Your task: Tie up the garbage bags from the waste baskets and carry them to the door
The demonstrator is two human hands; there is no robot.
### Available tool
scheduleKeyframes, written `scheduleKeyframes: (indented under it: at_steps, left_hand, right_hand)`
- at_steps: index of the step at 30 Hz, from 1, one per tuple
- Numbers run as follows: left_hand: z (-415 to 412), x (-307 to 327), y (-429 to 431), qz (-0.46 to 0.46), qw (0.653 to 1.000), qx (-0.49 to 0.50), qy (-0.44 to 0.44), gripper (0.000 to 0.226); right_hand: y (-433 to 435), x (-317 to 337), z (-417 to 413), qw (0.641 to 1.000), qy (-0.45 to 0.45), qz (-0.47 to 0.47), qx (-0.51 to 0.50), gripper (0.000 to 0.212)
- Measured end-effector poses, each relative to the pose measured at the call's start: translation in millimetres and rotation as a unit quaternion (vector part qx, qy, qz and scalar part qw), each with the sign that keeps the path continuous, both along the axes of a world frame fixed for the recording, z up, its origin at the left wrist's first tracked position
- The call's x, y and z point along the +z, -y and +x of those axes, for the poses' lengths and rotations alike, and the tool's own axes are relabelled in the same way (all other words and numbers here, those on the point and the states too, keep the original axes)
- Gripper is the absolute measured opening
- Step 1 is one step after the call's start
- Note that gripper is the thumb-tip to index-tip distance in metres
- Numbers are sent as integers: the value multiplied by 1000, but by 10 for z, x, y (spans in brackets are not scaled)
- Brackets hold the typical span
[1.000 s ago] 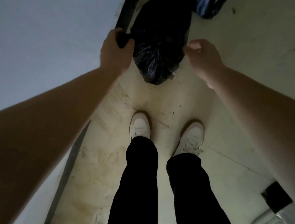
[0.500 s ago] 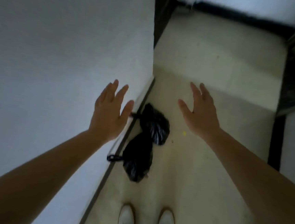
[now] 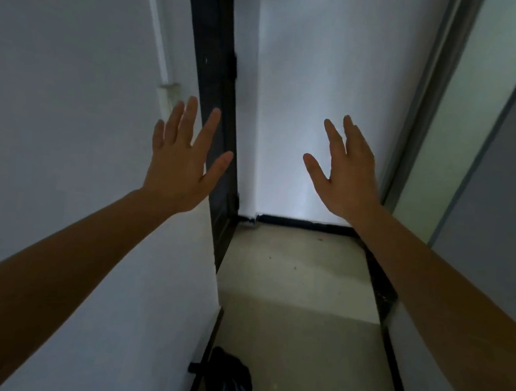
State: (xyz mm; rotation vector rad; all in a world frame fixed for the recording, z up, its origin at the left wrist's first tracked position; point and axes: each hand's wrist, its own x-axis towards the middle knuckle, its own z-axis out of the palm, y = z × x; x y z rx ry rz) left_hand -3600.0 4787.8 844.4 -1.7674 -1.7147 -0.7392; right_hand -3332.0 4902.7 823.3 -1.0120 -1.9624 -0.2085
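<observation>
A tied black garbage bag lies on the floor against the left wall, at the bottom edge of the view; its lower part is cut off by the frame. My left hand is raised well above it with fingers spread and nothing in it. My right hand is held up at the same height, also with fingers apart and empty. Both hands are far from the bag. A dark door frame stands upright just behind my left hand.
This is a narrow corridor with a white wall on the left and a grey panel on the right. The pale floor ends at a white far wall with a black skirting.
My left hand let go of the black bag, which now lies on the floor. Both hands opened and rose. The view tilted up from my feet to the corridor's far end.
</observation>
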Motion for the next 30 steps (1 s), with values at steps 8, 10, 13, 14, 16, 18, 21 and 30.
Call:
scheduleKeyframes:
  at_steps: [8, 10, 13, 14, 16, 18, 21, 30]
  left_hand:
    - [1086, 186, 263, 17, 983, -182, -18, 72]
    - [1548, 93, 331, 2, 970, -241, -2, 72]
    - [2443, -41, 533, -29, 936, -349, 13, 72]
    - [2787, -78, 646, -35, 921, -387, 12, 72]
    - [3487, -154, 964, -45, 890, -453, 20, 73]
    - [4183, -233, 1424, -62, 857, -510, 31, 73]
    - [5086, -285, 2330, -83, 804, -588, 15, 74]
    - [7288, -317, 5134, -58, 702, -709, -40, 72]
  right_hand:
    - [1263, 216, 1414, 973, 100, 62, -200, 71]
    - [1724, 134, 1835, 953, 116, 38, -276, 73]
    - [2559, -20, 2510, 916, 132, 2, -379, 73]
    - [2884, -71, 2740, 899, 138, -15, -415, 74]
    - [3604, -163, 3165, 862, 148, -50, -482, 74]
    - [4415, -212, 3559, 825, 155, -66, -539, 73]
    - [5716, -185, 4123, 763, 161, -80, -621, 73]
    - [9199, -201, 5500, 605, 80, -103, -786, 76]
